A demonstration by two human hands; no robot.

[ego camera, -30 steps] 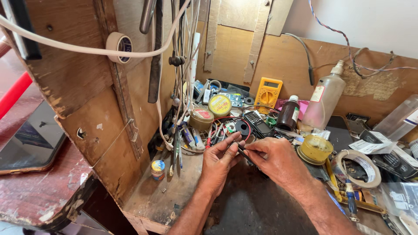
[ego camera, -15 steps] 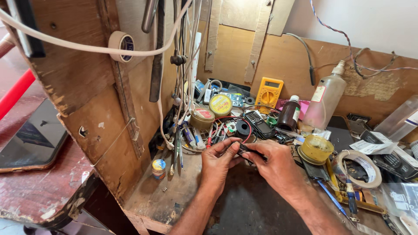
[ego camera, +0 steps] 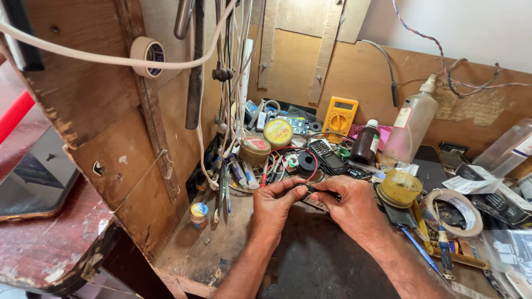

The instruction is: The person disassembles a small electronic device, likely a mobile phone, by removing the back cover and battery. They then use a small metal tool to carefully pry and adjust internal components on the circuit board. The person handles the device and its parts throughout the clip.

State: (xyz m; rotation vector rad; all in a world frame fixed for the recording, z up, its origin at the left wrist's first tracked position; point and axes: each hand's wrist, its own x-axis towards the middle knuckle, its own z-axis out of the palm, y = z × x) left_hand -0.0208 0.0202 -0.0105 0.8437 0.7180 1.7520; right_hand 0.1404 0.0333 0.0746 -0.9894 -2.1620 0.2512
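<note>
both hands meet over the dark bench (ego camera: 310, 260). the left hand (ego camera: 275, 206) and right hand (ego camera: 350, 207) have their fingers pinched together on a small dark part (ego camera: 323, 194), perhaps a tool tip, held between them just before the yellow tin (ego camera: 399, 188) and black phone (ego camera: 327, 155).

A small dark part (ego camera: 321, 195), slim and flat, lies level just above the surface, pinched at its ends between the left hand (ego camera: 275, 206) and the right hand (ego camera: 348, 207).
</note>
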